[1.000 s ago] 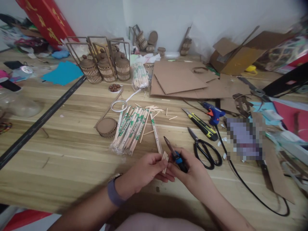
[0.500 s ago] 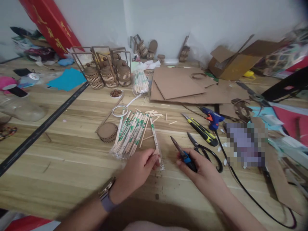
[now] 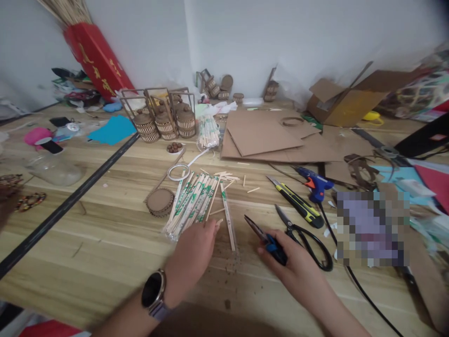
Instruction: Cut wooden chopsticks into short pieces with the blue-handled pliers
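My left hand (image 3: pixel 196 245) is closed in a pinch at the near right end of a pile of paper-wrapped chopsticks (image 3: pixel 192 201). The tips of small pale wooden sticks (image 3: pixel 219 223) poke out between its fingers; how many I cannot tell. Long-nosed pliers (image 3: pixel 264 238) with blue and black handles lie in my right hand (image 3: pixel 289 257), their jaws pointing up and left, apart from the sticks. A single wrapped chopstick (image 3: pixel 228 220) rests between the two hands. Short cut stick pieces (image 3: pixel 226 176) are scattered behind the pile.
To the right lie a yellow-black utility knife (image 3: pixel 298 201), black-handled scissors (image 3: pixel 305 238) and a blue glue gun (image 3: pixel 314 182) with its cable. A round cardboard disc (image 3: pixel 160 201) and a tape roll (image 3: pixel 178 172) sit left. Cardboard sheets (image 3: pixel 263 133) and small lidded baskets (image 3: pixel 166 124) stand behind.
My left hand has moved left, off the single chopstick and closer to the pile. My right hand still grips the pliers. The view has tilted up and turned slightly left.
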`<move>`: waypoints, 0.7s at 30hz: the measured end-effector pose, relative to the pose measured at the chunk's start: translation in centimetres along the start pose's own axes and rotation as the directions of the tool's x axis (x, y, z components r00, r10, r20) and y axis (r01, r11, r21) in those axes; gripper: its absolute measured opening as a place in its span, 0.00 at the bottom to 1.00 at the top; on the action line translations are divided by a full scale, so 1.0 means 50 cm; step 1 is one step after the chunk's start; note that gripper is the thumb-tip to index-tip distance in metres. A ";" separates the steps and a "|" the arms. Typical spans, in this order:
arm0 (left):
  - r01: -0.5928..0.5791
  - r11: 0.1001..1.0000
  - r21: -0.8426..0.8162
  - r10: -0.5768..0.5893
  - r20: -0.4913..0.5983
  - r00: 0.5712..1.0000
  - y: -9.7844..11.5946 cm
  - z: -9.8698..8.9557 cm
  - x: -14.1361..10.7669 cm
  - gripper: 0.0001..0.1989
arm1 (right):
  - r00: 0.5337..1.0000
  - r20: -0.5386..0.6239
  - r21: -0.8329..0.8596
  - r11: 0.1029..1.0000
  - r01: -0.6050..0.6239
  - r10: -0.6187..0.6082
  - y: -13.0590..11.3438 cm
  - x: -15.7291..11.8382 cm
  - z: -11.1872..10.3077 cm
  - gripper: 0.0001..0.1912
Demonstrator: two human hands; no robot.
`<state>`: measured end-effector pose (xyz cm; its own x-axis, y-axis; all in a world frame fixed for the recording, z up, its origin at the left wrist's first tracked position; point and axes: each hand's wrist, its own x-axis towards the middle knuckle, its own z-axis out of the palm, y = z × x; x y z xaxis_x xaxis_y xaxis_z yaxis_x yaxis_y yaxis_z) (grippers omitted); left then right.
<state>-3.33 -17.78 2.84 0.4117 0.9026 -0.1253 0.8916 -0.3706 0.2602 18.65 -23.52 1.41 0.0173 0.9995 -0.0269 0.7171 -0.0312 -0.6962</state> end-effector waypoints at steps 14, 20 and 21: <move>0.181 0.964 0.193 -0.194 0.050 0.980 -0.018 -0.044 0.020 0.15 | 0.995 -0.062 -0.006 0.997 0.083 -0.084 0.006 -0.011 0.003 0.11; 0.145 0.966 0.212 -0.176 0.135 0.975 0.000 -0.038 0.042 0.14 | 0.993 -0.035 -0.027 0.994 0.109 -0.109 0.008 -0.014 0.012 0.11; 0.146 0.966 0.213 -0.179 0.145 0.973 0.002 -0.036 0.046 0.14 | 0.993 -0.031 -0.025 0.993 0.114 -0.115 0.008 -0.015 0.013 0.11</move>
<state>-2.64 -15.34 4.30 0.2680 0.9131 -0.3072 0.9617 -0.2724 0.0293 18.46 -24.27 0.69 -0.0436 0.9962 0.0752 0.7319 0.0830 -0.6763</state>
